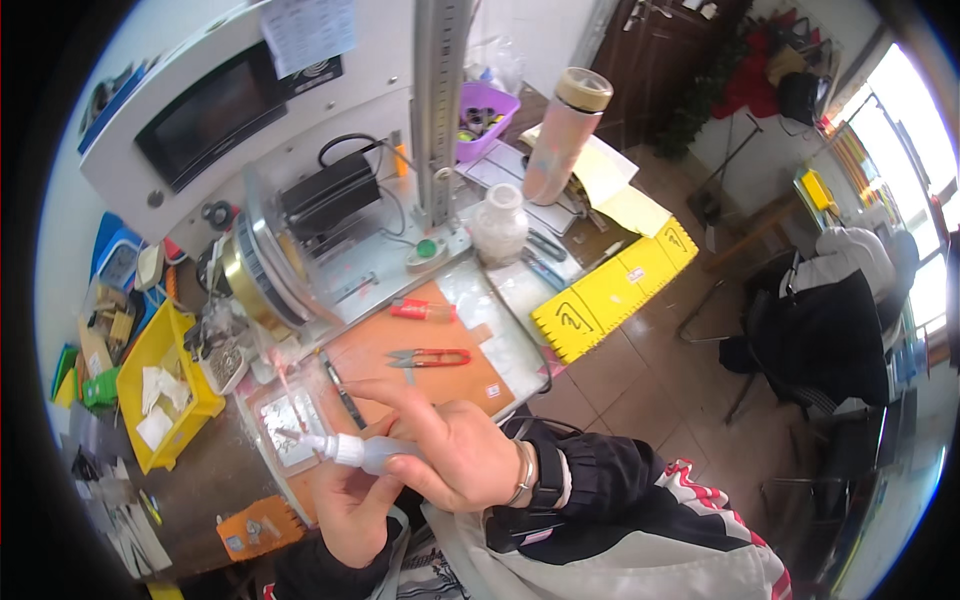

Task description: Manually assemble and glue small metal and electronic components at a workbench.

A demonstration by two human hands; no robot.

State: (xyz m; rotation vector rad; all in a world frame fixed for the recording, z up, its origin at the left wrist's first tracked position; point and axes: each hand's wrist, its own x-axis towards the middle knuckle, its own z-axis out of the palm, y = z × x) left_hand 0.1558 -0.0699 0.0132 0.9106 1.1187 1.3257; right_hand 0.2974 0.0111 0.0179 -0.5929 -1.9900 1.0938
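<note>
My right hand (460, 455) is closed around a small translucent dropper bottle (378, 455) with a white cap. The bottle lies tilted on its side, its narrow tip pointing left. Just below it, my left hand (350, 515) is closed, with thumb and fingers drawn together; what they pinch is hidden behind the bottle and fingers. Beyond my hands, thread snips (440, 358) with red handles and a red lighter (415, 310) rest on an orange mat (375, 340). A slim dark pen-like tool (343, 392) lies near my right fingertips.
A white machine (370, 110) with a large spool (262, 270) stands behind the mat. At left is a yellow bin (140, 410) holding white scraps. A white bottle (500, 225), a tall tumbler (560, 150) and a long yellow box (615, 290) stand to the right.
</note>
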